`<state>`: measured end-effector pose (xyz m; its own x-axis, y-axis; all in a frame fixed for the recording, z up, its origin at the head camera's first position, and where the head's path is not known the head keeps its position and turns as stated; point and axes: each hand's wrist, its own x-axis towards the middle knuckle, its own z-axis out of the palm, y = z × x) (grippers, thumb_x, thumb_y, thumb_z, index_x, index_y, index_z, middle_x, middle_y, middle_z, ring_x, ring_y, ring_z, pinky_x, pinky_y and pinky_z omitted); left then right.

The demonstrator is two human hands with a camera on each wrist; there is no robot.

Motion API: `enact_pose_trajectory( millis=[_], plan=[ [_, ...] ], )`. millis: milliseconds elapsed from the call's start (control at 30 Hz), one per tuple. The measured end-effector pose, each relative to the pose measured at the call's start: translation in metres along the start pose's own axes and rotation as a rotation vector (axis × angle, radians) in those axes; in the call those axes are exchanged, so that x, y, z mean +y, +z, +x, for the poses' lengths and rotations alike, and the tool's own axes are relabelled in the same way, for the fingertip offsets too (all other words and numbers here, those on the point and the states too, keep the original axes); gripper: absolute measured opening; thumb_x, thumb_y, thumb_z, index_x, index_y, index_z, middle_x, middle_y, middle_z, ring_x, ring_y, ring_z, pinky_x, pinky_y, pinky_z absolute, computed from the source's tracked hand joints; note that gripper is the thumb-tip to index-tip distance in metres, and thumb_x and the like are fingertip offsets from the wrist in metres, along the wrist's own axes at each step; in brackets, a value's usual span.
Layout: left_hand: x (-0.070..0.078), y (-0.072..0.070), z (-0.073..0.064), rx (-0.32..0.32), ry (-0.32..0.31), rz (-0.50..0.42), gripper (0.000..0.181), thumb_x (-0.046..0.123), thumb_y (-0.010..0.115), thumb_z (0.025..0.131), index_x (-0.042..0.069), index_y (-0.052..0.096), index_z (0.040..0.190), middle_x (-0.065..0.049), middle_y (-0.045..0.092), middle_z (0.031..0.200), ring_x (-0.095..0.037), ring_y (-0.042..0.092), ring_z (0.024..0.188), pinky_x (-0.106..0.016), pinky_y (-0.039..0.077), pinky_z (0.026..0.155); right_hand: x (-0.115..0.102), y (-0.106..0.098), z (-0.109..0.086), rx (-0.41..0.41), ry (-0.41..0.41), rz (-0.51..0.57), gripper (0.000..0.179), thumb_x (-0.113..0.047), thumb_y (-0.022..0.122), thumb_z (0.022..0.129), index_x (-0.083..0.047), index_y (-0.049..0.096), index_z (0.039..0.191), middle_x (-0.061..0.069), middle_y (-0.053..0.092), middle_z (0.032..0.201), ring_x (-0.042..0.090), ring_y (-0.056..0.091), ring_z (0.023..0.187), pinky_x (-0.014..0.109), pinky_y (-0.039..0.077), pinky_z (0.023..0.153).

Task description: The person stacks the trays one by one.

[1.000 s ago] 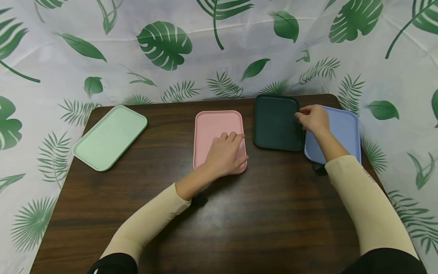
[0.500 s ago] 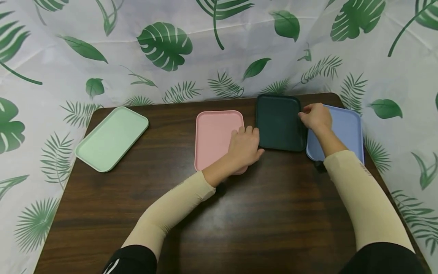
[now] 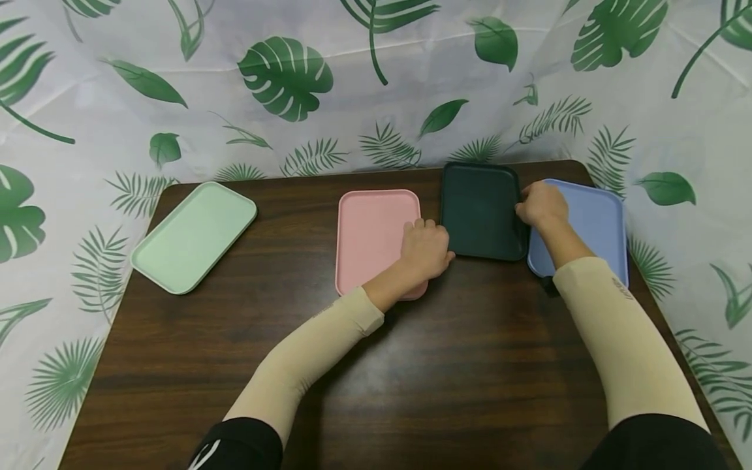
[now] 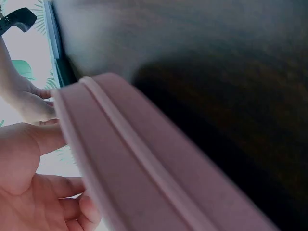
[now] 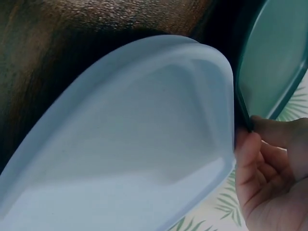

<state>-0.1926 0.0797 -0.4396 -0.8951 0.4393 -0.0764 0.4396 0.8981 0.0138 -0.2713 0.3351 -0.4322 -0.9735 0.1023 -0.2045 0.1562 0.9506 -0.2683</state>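
From my head view, the dark green tray (image 3: pixel 478 212) lies flat near the back of the table (image 3: pixel 458 372), and I place everything by it. My left hand (image 3: pixel 425 249) is at its lower left corner, reaching across the pink tray (image 3: pixel 376 228), which sits left of it. My right hand (image 3: pixel 545 203) is at its right edge, hiding part of the blue tray (image 3: pixel 593 225) just beside it. The light green tray (image 3: pixel 194 238) sits askew, well to its left; the leaf-print cloth (image 3: pixel 405 65) hangs behind it.

My left wrist view shows what the head view covers: thumb and fingers apart, fingers loosely bent. The pink rim stands in the way — it masks their tips and most of the dark green tray, so I cannot tell whether that hand has hold of anything.

My right wrist view clears up the other side — thumb and finger nearly closed, pinching the dark green rim at a corner. The blue tray fills much of this view, in front of the dark green one, with a dark gap between them.
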Motion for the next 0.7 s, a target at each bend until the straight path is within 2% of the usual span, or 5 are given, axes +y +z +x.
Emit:
enact_pose_trajectory(
  millis=[267,533,700],
  plan=[
    [-0.0025,0.0071,0.0062,0.018,-0.015,0.000,0.038,0.055,0.062,0.090,0.018,0.072,0.094,-0.002,0.062,0.092,-0.022,0.053,0.087,-0.038,0.037,0.073,-0.0030,-0.0026,0.0003,-0.036,-0.017,-0.034,0.048,-0.013,0.051,0.091,0.009,0.052,0.134,0.033,0.052,0.131,0.053,0.049,0.112,0.060,0.044,0.085],
    [-0.0002,0.0083,0.0073,0.017,-0.039,0.002,0.043,0.059,0.064,0.087,0.018,0.074,0.098,-0.003,0.061,0.093,-0.023,0.050,0.090,-0.038,0.035,0.074,-0.0049,-0.0036,-0.0012,-0.042,-0.017,-0.040,0.049,-0.012,0.050,0.091,0.010,0.051,0.134,0.034,0.052,0.129,0.053,0.049,0.111,0.059,0.044,0.086],
    [0.0009,0.0104,0.0079,0.020,-0.042,-0.003,0.042,0.058,0.064,0.087,0.019,0.074,0.096,-0.003,0.060,0.092,-0.023,0.049,0.089,-0.038,0.035,0.074,-0.0033,-0.0009,-0.0002,-0.035,-0.022,-0.027,0.049,-0.010,0.050,0.090,0.010,0.051,0.134,0.034,0.052,0.128,0.053,0.050,0.109,0.059,0.045,0.084]
  ],
)
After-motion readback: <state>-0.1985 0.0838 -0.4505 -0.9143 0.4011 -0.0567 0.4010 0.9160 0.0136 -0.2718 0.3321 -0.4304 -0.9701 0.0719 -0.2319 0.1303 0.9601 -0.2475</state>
